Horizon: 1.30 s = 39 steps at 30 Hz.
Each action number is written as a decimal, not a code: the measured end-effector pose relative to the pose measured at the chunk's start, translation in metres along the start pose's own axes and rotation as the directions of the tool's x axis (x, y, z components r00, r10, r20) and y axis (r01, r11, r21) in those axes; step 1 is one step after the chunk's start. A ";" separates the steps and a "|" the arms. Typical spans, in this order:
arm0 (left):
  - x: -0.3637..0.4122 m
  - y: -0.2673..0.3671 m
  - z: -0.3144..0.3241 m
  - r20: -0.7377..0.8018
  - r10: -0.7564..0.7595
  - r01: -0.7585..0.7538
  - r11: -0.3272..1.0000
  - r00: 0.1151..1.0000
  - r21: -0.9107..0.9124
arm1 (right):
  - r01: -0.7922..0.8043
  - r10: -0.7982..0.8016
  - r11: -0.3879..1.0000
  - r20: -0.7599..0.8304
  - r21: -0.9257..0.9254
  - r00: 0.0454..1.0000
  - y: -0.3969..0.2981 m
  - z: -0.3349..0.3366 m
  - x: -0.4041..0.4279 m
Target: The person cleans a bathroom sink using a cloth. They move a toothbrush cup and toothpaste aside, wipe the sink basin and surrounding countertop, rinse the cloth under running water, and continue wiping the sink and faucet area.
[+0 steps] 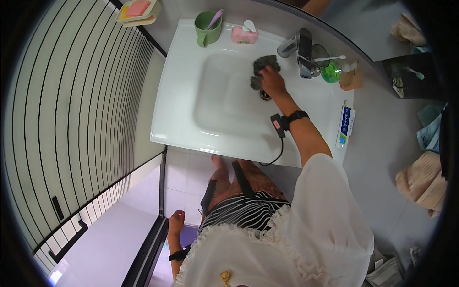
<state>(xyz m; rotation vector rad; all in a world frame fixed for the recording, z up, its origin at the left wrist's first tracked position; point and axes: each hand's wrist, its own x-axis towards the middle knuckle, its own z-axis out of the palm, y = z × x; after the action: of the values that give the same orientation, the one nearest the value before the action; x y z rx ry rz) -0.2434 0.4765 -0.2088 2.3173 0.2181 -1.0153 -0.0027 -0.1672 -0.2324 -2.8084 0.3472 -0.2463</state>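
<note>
My right hand (273, 82) reaches over the back of the white washbasin (229, 104) and grips a crumpled dark grey cloth (266, 64). Part of the cloth hangs below my fingers, close to the metal drain (265, 95). On my right wrist a black strap carries a small device (277, 125) with a cable. My left hand (176, 222) hangs low at my side, away from the basin. Its fingers are curled in, and I see nothing in them.
Along the basin's back rim stand a green cup (208, 30) with a purple-handled item, a pink pump bottle (245, 34) and a black faucet (304, 53). A toothpaste tube (345, 123) lies at the right edge. A slatted folding screen (82, 107) borders the left.
</note>
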 end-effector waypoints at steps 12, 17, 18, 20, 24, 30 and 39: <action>0.014 0.002 0.015 0.005 0.032 -0.033 0.999 0.999 0.017 | -0.351 0.351 0.935 -0.014 -0.050 0.936 0.066 -0.032 -0.066; 0.009 -0.005 0.021 0.016 0.016 -0.016 1.000 1.000 0.004 | -0.176 0.163 0.978 -0.122 -0.110 0.979 0.045 -0.022 -0.061; 0.006 -0.008 0.020 0.022 0.020 -0.020 1.000 1.000 -0.001 | -0.174 0.158 0.976 -0.124 -0.129 0.979 0.042 -0.020 -0.058; 0.001 -0.013 0.021 0.022 -0.012 0.012 1.000 1.000 0.020 | -0.190 0.171 0.964 -0.112 -0.188 0.979 0.037 -0.017 -0.051; -0.009 -0.023 0.021 0.019 -0.054 0.053 0.998 0.998 0.021 | -0.257 0.257 0.917 -0.039 -0.304 0.966 0.028 -0.017 -0.045; -0.010 -0.028 0.024 0.013 -0.010 0.009 0.998 1.000 0.060 | -0.189 0.194 0.886 -0.031 -0.423 0.981 0.026 -0.013 -0.044; 0.005 -0.022 0.014 0.019 0.000 0.000 1.000 1.000 0.017 | -0.062 0.109 0.808 0.045 -0.586 0.993 0.044 -0.003 -0.044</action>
<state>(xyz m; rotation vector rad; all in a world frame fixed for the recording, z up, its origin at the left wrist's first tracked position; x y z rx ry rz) -0.2568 0.4861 -0.2297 2.3216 0.2028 -1.0427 -0.0549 -0.1972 -0.2488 -3.3828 0.6240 -0.0013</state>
